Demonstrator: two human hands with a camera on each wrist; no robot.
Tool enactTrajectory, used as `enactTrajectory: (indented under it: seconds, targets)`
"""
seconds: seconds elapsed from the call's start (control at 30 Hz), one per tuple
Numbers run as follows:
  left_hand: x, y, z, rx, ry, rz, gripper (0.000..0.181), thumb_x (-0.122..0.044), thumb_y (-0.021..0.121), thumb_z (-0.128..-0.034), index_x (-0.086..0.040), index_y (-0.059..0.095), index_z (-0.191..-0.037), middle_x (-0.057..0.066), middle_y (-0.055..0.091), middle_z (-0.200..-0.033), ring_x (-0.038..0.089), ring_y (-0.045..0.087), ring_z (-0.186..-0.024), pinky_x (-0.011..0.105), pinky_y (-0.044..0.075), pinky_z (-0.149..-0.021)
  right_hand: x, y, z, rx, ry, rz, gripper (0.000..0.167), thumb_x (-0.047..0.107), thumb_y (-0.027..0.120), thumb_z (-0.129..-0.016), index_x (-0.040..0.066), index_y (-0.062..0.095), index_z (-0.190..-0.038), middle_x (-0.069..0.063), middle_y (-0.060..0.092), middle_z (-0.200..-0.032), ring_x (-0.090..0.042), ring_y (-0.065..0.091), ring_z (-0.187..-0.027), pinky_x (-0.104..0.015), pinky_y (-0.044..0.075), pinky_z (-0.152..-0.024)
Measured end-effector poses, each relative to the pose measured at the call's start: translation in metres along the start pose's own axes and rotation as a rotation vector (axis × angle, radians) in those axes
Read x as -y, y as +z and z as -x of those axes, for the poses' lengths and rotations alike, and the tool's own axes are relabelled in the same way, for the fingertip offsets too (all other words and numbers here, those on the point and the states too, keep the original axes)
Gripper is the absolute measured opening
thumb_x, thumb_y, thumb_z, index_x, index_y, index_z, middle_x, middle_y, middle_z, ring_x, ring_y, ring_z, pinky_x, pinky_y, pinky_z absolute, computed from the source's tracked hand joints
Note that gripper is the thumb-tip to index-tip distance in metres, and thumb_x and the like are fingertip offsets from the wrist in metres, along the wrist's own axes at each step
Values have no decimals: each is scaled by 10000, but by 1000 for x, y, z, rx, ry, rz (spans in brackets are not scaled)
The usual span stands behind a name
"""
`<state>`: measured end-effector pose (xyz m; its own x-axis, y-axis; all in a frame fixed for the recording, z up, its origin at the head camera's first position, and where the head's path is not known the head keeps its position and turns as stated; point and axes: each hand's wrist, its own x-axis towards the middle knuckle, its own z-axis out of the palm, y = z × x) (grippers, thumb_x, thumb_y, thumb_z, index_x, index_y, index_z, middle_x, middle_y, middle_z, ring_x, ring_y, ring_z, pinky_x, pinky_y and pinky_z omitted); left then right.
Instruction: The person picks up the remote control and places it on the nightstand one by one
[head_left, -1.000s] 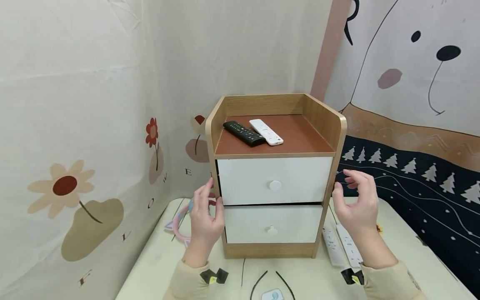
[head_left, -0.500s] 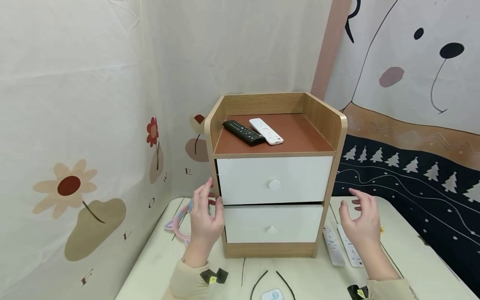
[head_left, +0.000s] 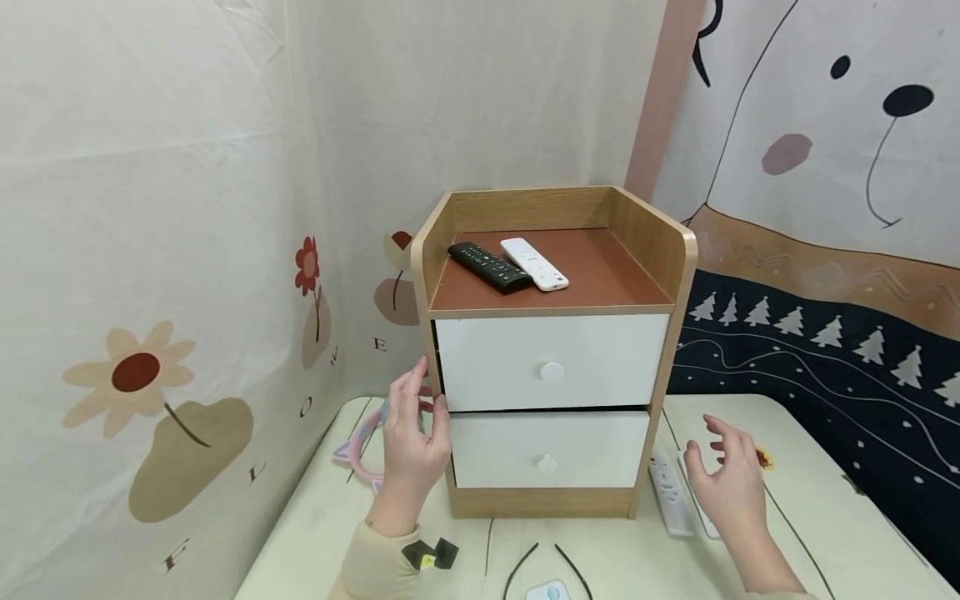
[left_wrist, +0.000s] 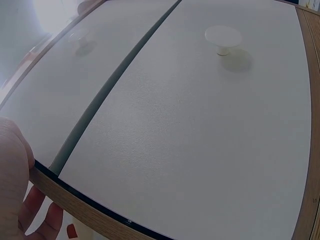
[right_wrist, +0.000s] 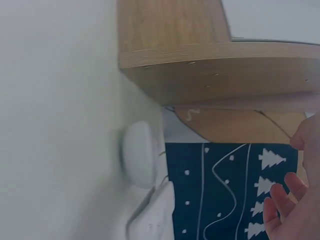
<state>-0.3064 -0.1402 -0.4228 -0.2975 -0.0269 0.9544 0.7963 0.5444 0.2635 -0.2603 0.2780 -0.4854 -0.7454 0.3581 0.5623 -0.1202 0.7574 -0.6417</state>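
Observation:
A small wooden two-drawer cabinet [head_left: 543, 502] stands upright with its white drawer fronts facing me. The upper drawer [head_left: 495, 358] and lower drawer [head_left: 495, 450] are both pushed in, with a narrow dark gap between them. My left hand [head_left: 411, 454] holds the cabinet's left side edge; in the left wrist view the thumb [left_wrist: 12, 155] lies at the front and the fingertips curl behind the side panel. My right hand [head_left: 729, 487] hovers right of the cabinet, apart from it, fingers loosely bent around nothing. On top lie a black remote control [head_left: 489, 267] and a white remote control [head_left: 534, 263].
Two white power strips, the nearer one [head_left: 671, 496] and one partly behind my right hand, lie right of the cabinet. A pastel cat-ear headband [head_left: 358, 454] lies to the left. A small white item [head_left: 547, 591] sits at the front. Printed cloth [head_left: 187, 208] hangs behind.
My right hand has moved down and away from the cabinet's right side. My left hand stays at the left edge. The cabinet and remotes keep their places.

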Motion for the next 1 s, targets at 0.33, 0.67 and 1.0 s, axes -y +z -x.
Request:
enactTrajectory:
  seconds: [0.33, 0.67, 1.0]
  targets:
    - [3, 1, 0, -4, 4, -3, 712, 154, 661, -922, 27, 494, -1601, 259, 612, -1309, 259, 652, -1015, 142, 592, -806, -18, 5, 12, 57, 83, 50, 534, 116, 696, -991, -18, 587, -1496, -274, 602, -1388, -439, 648, -1152, -169, 418, -811]
    - [1, 0, 0, 0, -2, -17, 699, 134, 658, -932, 28, 490, -1602, 267, 609, -1305, 268, 652, -1018, 121, 581, -822, -27, 9, 21, 173, 182, 73, 561, 142, 681, -1018, -28, 542, -1534, -306, 542, -1454, -490, 602, -1243, -533, 554, -940]
    - [-1, -1, -1, 11, 6, -20, 697, 132, 649, -935, 34, 483, -1605, 262, 608, -1293, 267, 652, -1020, 139, 586, -806, -36, 10, 23, 274, 266, 129, 642, 203, 674, -1016, -48, 481, -1575, -371, 446, -1541, -558, 556, -1307, -698, 514, -1035]
